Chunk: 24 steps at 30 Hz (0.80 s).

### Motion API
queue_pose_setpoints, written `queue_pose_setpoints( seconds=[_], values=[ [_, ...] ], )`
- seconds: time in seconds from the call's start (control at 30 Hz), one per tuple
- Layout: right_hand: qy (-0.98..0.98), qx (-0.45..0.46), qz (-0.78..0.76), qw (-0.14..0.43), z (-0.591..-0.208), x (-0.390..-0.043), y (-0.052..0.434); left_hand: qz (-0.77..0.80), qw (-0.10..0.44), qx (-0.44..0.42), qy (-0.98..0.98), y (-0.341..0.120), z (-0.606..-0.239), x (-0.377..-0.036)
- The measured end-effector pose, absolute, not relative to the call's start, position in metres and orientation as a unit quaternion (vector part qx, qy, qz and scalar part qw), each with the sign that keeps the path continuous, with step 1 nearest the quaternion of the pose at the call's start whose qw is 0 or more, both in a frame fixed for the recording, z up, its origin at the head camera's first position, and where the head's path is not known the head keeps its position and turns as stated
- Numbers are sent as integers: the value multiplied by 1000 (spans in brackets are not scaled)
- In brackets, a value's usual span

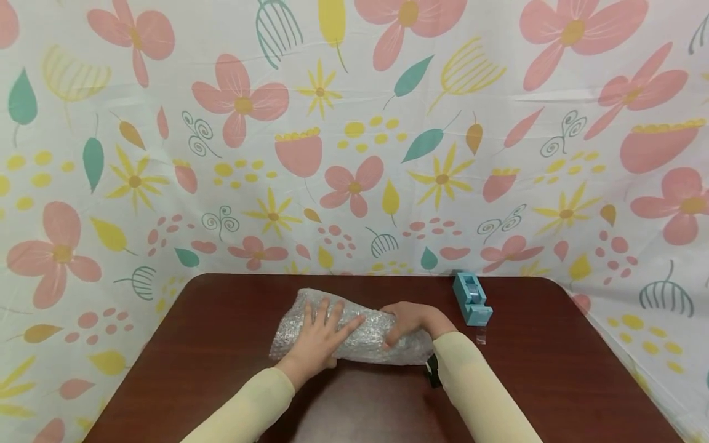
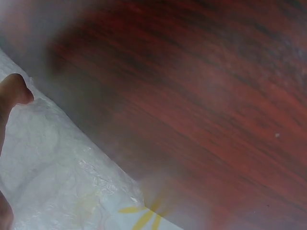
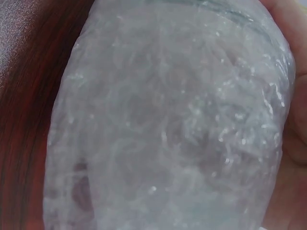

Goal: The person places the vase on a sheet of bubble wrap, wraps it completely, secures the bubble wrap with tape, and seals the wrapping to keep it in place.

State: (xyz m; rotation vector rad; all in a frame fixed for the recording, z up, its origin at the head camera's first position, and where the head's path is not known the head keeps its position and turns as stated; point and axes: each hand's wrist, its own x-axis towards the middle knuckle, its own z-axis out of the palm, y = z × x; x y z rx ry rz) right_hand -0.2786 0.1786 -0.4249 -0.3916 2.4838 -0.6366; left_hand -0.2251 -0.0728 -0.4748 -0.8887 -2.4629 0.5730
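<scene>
A bundle wrapped in clear bubble wrap lies across the middle of a dark red-brown table. My left hand presses flat on its left half with straight, spread fingers. My right hand grips the bundle's right end, fingers curled over the top. In the left wrist view one fingertip rests on the bubble wrap beside the bare table. The right wrist view is filled by the bundle, with my right hand around its right edge. What the wrap encloses is hidden.
A light blue tape dispenser stands at the back right of the table, close to my right hand. A small clear strip lies just in front of it. A flower-patterned cloth surrounds the table on three sides.
</scene>
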Motion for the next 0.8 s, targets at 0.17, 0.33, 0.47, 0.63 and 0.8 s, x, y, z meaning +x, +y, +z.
queue_pose_setpoints(
  seconds=[0.17, 0.33, 0.47, 0.63, 0.8],
  values=[
    [918, -154, -242, 273, -424, -279, 180, 218, 225, -322, -894, -72, -475, -225],
    [913, -155, -248, 283, -424, -278, 180, 225, 222, -318, -894, -71, -474, -222],
    [906, -160, -250, 303, -426, -278, 181, 220, 224, -318, -895, -69, -474, -216],
    [896, -162, -256, 324, -427, -277, 183, 223, 231, -317, -892, -68, -473, -209],
    [876, -163, -284, 353, -426, -275, 184, 219, 238, -320, -890, -69, -469, -202]
  ],
)
